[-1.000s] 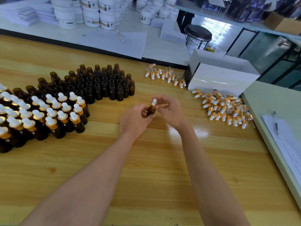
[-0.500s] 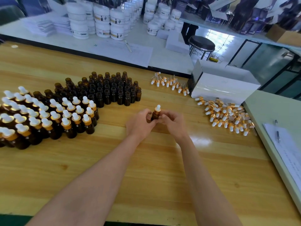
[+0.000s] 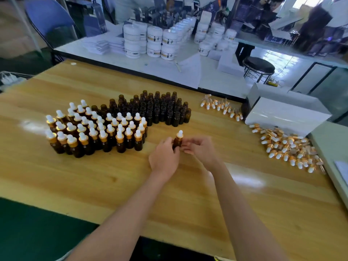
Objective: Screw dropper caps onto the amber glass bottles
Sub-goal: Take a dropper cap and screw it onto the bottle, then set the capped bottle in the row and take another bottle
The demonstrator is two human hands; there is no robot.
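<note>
Left hand (image 3: pixel 163 157): fingers are curled round the lower body of 1 amber bottle (image 3: pixel 177 143) and clamp it upright; the hand hides whether the base rests on the wood.
Right hand (image 3: pixel 202 150): just right of that bottle, with the fingers loosely curled and their tips at its side. I cannot tell whether they pinch the glass or only lie against it.
Bottle position: between the 2 hands, near the middle of the surface (image 3: pixel 94 185), just right of the capped group.
Dropper cap (image 3: pixel 179 134): sits on the bottle's neck, white bulb on top and gold collar below. How far it is screwed down cannot be told.
Capped bottles (image 3: pixel 98 132): a dense cluster standing upright left of the hands, each with a white bulb and a gold collar.
Open bottles (image 3: pixel 160 108): a dark cluster without caps, behind and to the right of the capped ones, the 2 groups touching.
Loose caps (image 3: pixel 288 147): a heap lying well to the right of the hands, in front of the white box (image 3: pixel 288 113).
Cap row (image 3: pixel 220 106): a thin line of droppers along the far edge, left of the box.
Background: a white table with stacked white jars (image 3: pixel 154 40) and paper sheets, a black stool (image 3: pixel 259 65), and a blue chair (image 3: pixel 49 17).
</note>
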